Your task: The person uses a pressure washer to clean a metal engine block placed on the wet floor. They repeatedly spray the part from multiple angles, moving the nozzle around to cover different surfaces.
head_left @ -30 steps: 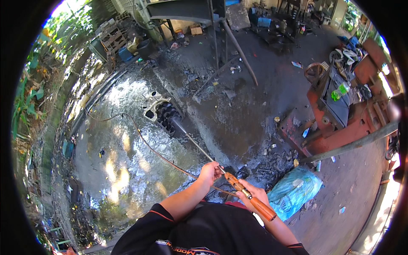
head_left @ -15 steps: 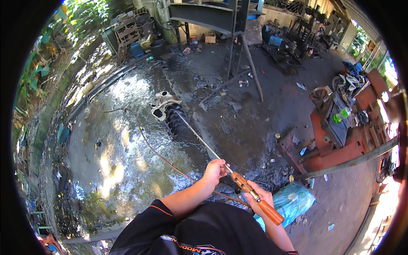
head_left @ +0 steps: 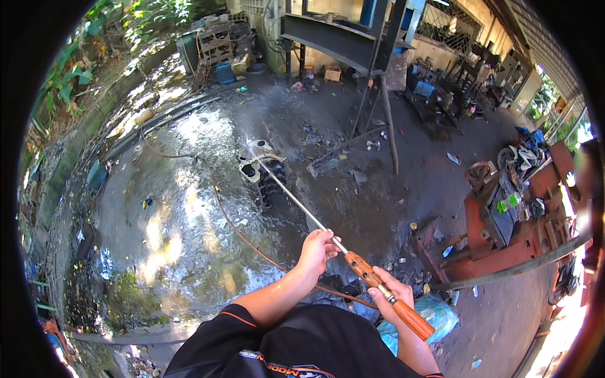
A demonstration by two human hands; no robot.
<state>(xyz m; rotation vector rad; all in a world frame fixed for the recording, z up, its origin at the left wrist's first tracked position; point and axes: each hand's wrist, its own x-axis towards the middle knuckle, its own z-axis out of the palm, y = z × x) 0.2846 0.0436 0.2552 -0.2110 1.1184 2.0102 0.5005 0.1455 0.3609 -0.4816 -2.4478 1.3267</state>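
1. Your left hand (head_left: 317, 252) clasps the slim metal front of the spray lance (head_left: 301, 205), lower centre.
2. Your right hand (head_left: 396, 297), apart from it, grips the orange-brown handle (head_left: 413, 320).
3. Metal casting (head_left: 270, 187) lies on wet ground (head_left: 167, 201), upper centre-left.

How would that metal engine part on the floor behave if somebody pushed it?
The engine part is probably heavy, since it looks like thick cast metal. Its blocky, angular shape suggests it wouldn't roll. It could slide slightly, because the floor around it shines wet.
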